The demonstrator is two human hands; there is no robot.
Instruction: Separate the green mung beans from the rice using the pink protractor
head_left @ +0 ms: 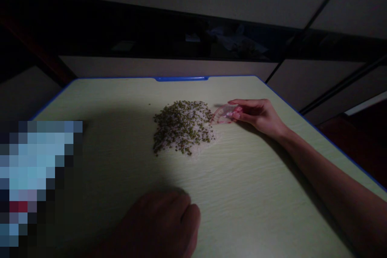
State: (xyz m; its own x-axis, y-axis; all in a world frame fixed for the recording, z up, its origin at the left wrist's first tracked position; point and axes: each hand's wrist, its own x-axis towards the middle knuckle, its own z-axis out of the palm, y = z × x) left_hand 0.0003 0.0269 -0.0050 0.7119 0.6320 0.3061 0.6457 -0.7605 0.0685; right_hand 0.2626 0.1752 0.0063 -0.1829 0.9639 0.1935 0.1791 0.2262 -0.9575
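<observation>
A heap of green beans mixed with white rice [183, 127] lies in the middle of a pale wood-grain table [242, 193]. My right hand [256, 115] rests on the table just right of the heap, its fingers pinching a small clear plastic bag [223, 113] whose open end touches the heap's edge. My left hand [165, 221] lies in shadow near the table's front, curled into a loose fist with nothing visible in it, well apart from the heap.
The table has a blue rim [181, 78] with a tab at the far edge. A blurred-out patch [36, 177] covers the left side. Beyond the table the room is dark, with pale floor panels and dark bars.
</observation>
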